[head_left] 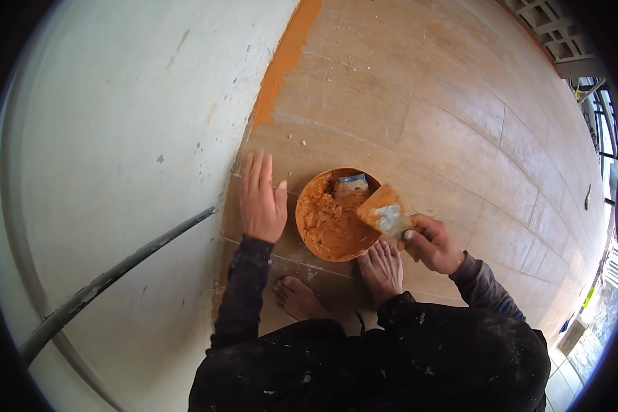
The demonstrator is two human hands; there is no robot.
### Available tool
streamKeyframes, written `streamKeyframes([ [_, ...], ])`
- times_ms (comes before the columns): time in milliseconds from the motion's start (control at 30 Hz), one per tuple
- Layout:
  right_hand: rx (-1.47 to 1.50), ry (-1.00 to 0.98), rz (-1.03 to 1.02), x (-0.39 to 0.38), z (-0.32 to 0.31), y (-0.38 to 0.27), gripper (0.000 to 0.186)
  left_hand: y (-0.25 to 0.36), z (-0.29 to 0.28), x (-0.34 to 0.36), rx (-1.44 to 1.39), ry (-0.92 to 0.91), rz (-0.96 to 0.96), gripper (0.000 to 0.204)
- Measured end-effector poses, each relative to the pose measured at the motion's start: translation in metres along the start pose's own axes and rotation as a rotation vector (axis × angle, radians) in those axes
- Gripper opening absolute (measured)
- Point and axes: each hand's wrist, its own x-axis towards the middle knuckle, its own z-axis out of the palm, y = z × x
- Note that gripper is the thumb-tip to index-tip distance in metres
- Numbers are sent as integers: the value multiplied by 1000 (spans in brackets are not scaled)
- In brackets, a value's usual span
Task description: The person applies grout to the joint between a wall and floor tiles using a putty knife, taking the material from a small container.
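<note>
My right hand (432, 244) grips a putty knife (379, 207) smeared with orange paste, its fingers closed round the handle end. The blade tilts over the right rim of a round orange bucket (297, 218). Inside lies thick orange paste (323, 220), with a second flat tool (352, 183), grey-blue and partly coated, leaning at the far side. To the bucket's left, my left hand (264, 202) is stretched out flat near the foot of the wall, fingers straight and thumb apart, holding nothing. Whether its palm touches the floor I cannot tell.
A pale, marked wall (137, 137) rises on the left, with a dark pipe (117, 275) coming out near its foot. Orange paste (281, 65) coats the wall-floor joint ahead. Wood-look tiles (474, 123) cover the floor, with small crumbs. My bare feet (383, 271) are beside the bucket.
</note>
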Motion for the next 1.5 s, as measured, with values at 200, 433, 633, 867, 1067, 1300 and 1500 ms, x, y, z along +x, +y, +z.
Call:
streamKeyframes([
  [200, 148, 700, -363, -11, -59, 33, 20, -3, 56, 73, 221, -207, 182, 84],
  [433, 226, 1146, -509, -15, -127, 48, 18, 136, 132, 172, -557, -458, 618, 85],
  [633, 204, 1259, -480, -24, -155, 44, 17, 84, 144, 287, 217, 235, 159, 83],
  [867, 272, 1508, -708, -84, -197, 33, 18, 236, 189, 206, -619, -576, 899, 69],
  [1067, 285, 1587, -699, -102, -191, 24, 16, 100, 176, 319, 199, 311, 109, 62],
  [1300, 277, 1497, -723, -93, -207, 14, 19, 261, 196, 224, -746, -371, 681, 56],
  [1500, 293, 1428, -629, -84, -180, -1, 22, 110, 197, 366, 88, 433, 129, 59],
])
